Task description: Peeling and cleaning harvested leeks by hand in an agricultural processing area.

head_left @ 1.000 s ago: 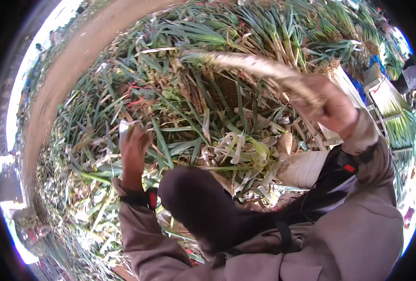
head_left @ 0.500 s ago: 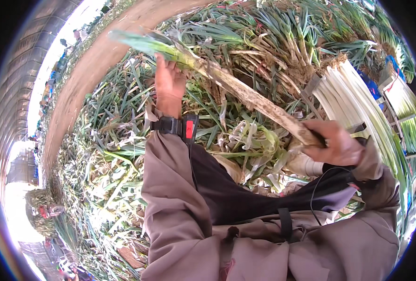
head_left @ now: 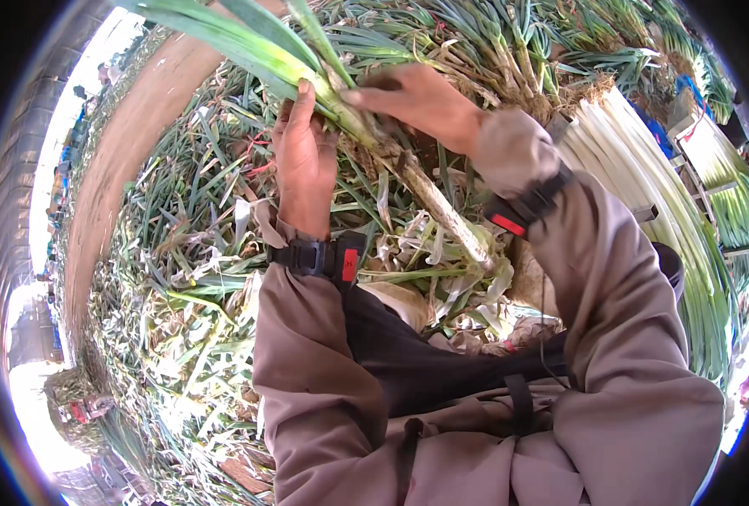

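A long green onion slants across the view, its leaves to the upper left and its soil-stained pale shank running down toward my lap. My left hand is closed round it from below where the leaves start, the thumb lying along the stalk. From the other side my right hand reaches over, its thumb and fingers pinched at the base of the leaves close to my left hand. The right fingertips are partly hidden by the hand itself. Dry brown skin clings to the shank.
Cast-off leaves cover the ground around me. Untrimmed green onions with roots lie ahead. Stripped white-stemmed green onions are stacked at my right, with another rack of them beyond. A bare dirt path curves along the left.
My right hand has left the onion's root end and moved up and left to the leaf base. The root end has swung down and leftward; my left hand keeps its hold.
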